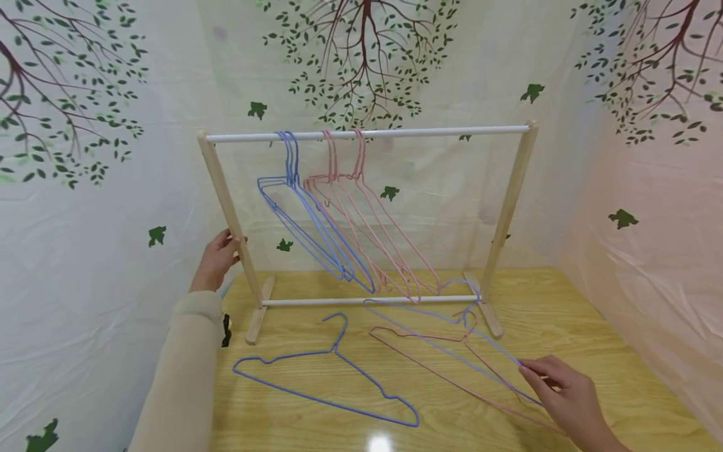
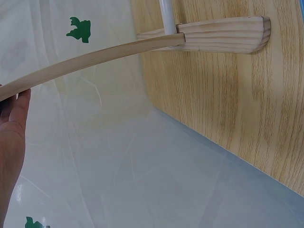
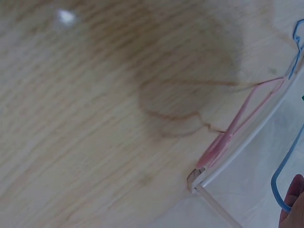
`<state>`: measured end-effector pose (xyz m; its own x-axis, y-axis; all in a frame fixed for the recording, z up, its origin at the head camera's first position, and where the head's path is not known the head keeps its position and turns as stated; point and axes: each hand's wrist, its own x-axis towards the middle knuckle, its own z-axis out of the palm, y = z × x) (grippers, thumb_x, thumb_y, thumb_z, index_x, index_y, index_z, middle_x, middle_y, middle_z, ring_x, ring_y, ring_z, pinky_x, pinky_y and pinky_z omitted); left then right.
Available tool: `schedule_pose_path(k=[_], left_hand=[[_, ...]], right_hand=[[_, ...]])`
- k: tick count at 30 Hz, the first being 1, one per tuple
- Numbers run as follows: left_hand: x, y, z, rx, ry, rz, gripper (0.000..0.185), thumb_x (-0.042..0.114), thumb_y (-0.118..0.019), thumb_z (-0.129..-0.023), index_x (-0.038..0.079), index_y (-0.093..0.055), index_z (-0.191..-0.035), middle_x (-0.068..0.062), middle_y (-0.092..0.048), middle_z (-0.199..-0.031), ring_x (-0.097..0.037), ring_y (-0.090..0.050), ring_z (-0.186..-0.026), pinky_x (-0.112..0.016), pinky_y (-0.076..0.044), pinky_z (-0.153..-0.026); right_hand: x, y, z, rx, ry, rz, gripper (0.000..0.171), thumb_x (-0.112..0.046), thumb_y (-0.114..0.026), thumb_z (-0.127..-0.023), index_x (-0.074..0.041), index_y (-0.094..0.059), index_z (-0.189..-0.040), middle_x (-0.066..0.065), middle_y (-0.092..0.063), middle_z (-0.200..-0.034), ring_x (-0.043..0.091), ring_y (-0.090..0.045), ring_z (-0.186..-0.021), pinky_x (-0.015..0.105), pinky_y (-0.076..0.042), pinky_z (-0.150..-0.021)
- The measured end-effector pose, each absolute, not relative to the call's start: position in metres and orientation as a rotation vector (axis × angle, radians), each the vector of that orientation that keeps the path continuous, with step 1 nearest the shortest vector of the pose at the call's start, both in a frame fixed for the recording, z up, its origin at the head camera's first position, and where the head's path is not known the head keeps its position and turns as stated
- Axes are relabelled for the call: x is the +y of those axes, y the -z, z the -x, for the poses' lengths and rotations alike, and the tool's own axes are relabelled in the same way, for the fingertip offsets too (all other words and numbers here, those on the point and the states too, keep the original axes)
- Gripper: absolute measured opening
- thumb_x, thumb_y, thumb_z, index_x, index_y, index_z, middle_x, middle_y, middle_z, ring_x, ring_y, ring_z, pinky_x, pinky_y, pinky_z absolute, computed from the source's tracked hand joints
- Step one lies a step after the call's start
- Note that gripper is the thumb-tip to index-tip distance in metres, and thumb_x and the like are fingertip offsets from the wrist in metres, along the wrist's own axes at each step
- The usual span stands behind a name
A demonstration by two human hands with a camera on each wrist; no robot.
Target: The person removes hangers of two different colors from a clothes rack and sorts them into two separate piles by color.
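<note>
On the wooden desk stands a small clothes rack with two wooden uprights, a white top rail and a white lower bar, set toward the far edge. Blue wire hangers hang from the left part of the top rail, and pink wire hangers hang just beside them toward the middle, all tilted with their lower ends near the lower bar. The left hand grips the rack's left upright about halfway up, fingers curled round the wood; the left wrist view shows the palm against that post. The right hand rests near the desk's near right corner, its fingers pinching the ends of two loose hangers that lie crossed there: a pink hanger and a pale blue hanger, whose hooks lie by the rack's right foot. Exactly which of the two wires the fingertips hold cannot be told. A third loose blue hanger lies flat near the near edge, toward the left, well apart from both hands. Behind the desk hangs a pale backdrop printed with trees and green leaves.
</note>
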<state>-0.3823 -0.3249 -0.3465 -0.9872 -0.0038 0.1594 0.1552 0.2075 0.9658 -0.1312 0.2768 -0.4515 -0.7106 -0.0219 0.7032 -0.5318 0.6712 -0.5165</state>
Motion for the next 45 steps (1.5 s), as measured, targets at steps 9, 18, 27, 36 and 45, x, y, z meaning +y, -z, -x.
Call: schedule_pose_path(k=[9,18,27,36,45], left_hand=[[-0.314,0.326,0.360,-2.333,1.942,0.149,0.053,0.013,-0.033,-0.109,-0.001,-0.018,-0.157,-0.036,-0.032,-0.148,-0.044,-0.030,-0.138,-0.057,-0.028,-0.114],[-0.321,0.338,0.372,-2.336,1.933,0.148,0.053,0.018,-0.034,-0.109,0.004,-0.018,-0.158,-0.033,-0.033,-0.149,-0.042,-0.031,-0.138,-0.055,-0.029,-0.114],[-0.323,0.345,0.379,-2.332,1.918,0.153,0.054,0.022,-0.035,-0.109,0.005,-0.020,-0.158,-0.032,-0.034,-0.148,-0.041,-0.032,-0.138,-0.055,-0.030,-0.113],[-0.327,0.351,0.385,-2.340,1.892,0.146,0.056,0.028,-0.036,-0.109,0.006,-0.020,-0.158,-0.029,-0.036,-0.147,-0.038,-0.035,-0.136,-0.053,-0.033,-0.112],[-0.326,0.349,0.387,-2.331,1.906,0.134,0.055,0.025,-0.036,-0.109,0.006,-0.021,-0.158,-0.030,-0.036,-0.148,-0.038,-0.035,-0.137,-0.054,-0.032,-0.113]], right_hand=[[0.276,0.467,0.120,-2.189,-1.003,-0.437,0.038,0.023,-0.076,-0.070,-0.007,-0.078,-0.092,-0.007,-0.069,-0.080,0.000,-0.062,-0.067,0.011,-0.051,-0.057],[0.261,0.474,0.117,-2.203,-1.097,-0.482,0.035,0.025,-0.073,-0.071,-0.003,-0.078,-0.093,-0.003,-0.069,-0.081,0.003,-0.061,-0.066,0.013,-0.052,-0.057],[0.233,0.481,0.126,-2.101,-1.200,-0.685,0.043,0.029,-0.070,-0.067,-0.002,-0.077,-0.096,0.000,-0.069,-0.083,0.007,-0.060,-0.062,0.014,-0.052,-0.057],[0.189,0.484,0.137,-2.109,-1.239,-0.749,0.033,0.021,-0.074,-0.073,-0.003,-0.078,-0.096,-0.002,-0.067,-0.081,0.004,-0.059,-0.063,0.015,-0.053,-0.054],[0.142,0.487,0.143,-2.219,-1.395,-0.705,0.015,0.010,-0.071,-0.084,0.001,-0.076,-0.096,0.004,-0.067,-0.080,0.007,-0.061,-0.065,0.022,-0.055,-0.050]])
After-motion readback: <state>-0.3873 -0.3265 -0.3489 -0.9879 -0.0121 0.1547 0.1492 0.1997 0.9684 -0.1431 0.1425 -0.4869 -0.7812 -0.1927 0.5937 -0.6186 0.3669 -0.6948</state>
